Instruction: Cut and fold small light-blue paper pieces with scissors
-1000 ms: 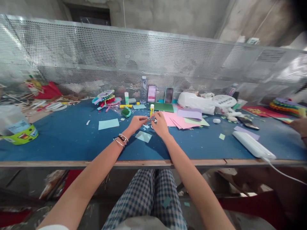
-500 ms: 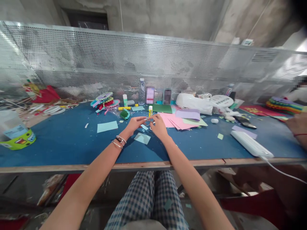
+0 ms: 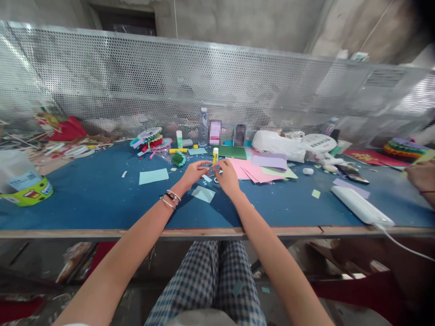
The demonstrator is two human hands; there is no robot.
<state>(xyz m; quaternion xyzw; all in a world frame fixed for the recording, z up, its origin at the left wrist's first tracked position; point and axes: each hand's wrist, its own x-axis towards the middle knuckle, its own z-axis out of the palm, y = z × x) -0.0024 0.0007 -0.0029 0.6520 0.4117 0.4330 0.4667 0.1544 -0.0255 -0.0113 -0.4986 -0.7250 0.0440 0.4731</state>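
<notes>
My left hand and my right hand meet over the middle of the blue table. Fingertips of both pinch close together; whatever lies between them is too small to make out. Just behind the fingers stands a yellow glue stick with a white cap. A pale blue paper piece lies on the table below my hands, and a larger light blue sheet is to the left. Scissors seem to lie under my right hand, with only part of a white handle loop showing.
Pink sheets and a lilac paper lie right of my hands. A white power strip with a cord is near the right front edge. A clear tub stands at the left. Another person's hand is at far right.
The view has shifted slightly, so things sit a little further right and higher. Both hands stay together in nearly the same pose. The other person's hand now shows beside light green paper.
</notes>
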